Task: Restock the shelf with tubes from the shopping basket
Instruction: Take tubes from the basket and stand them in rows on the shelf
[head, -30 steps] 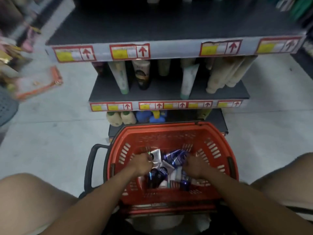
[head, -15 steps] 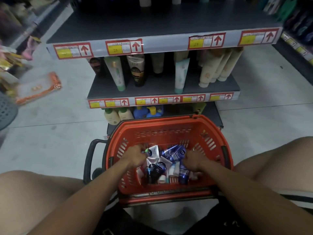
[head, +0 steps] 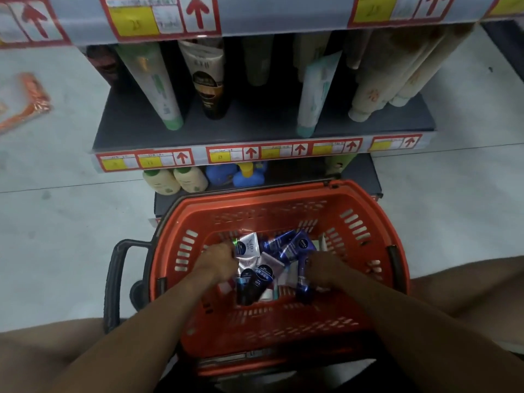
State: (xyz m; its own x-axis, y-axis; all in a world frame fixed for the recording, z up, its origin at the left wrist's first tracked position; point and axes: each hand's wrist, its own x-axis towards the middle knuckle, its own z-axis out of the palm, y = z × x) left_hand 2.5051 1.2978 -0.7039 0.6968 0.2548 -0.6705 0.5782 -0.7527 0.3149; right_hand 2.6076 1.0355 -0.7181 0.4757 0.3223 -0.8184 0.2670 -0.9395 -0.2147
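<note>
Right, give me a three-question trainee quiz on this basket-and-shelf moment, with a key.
1. True or false: both hands are inside the orange basket.
2. Multiple choice: the white tube at the left hand's fingertips lies A) on the middle shelf, B) in the basket among the blue tubes, C) on the floor.
3. Fill in: the right hand is curled round a dark ____ tube.

Key
1. True: both reach into the tube pile.
2. B.
3. Blue; it stands nearly on end in the grip.

Whether the left hand actually grips the white tube cannot be told.
</note>
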